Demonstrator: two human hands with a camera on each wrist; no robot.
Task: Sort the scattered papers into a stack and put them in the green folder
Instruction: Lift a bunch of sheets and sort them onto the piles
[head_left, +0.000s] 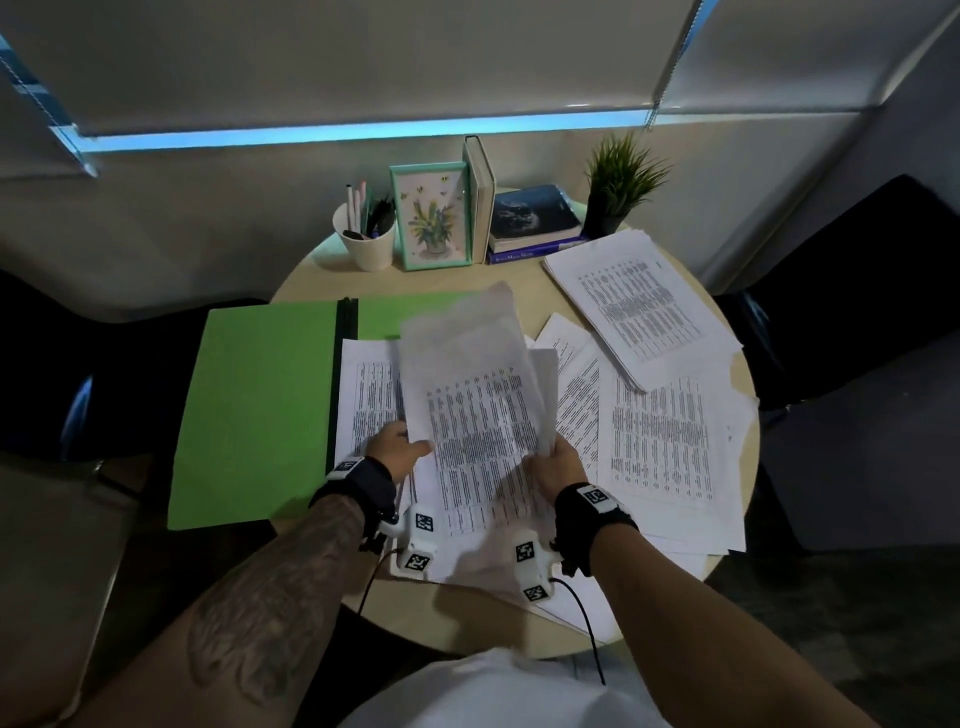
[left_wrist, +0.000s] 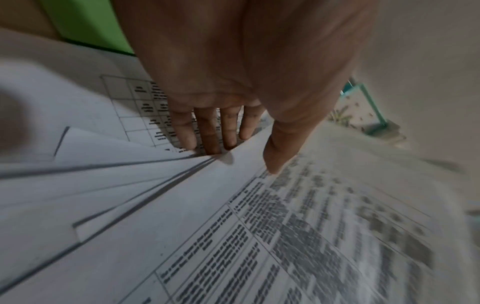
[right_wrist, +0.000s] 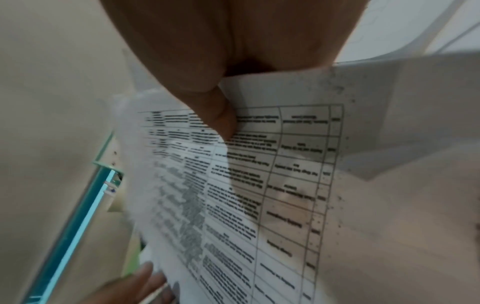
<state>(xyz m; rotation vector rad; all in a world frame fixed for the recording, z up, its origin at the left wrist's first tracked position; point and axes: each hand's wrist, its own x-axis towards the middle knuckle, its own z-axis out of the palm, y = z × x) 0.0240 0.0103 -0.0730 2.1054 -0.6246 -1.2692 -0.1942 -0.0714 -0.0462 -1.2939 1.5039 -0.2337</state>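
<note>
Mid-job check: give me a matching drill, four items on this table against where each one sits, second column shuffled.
Items:
1. green folder
2. pen cup
3. potted plant
4. lifted sheet

Places:
A. far right, behind the stacked papers
B. between both hands
C. open at the table's left
D. left of the picture frame

Pairs: 1-C, 2-D, 3-A, 4-B

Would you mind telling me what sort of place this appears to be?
Probably a small office or study corner: a round table carries printed papers, an open green folder, a cup of pens and books, with window blinds behind.
</note>
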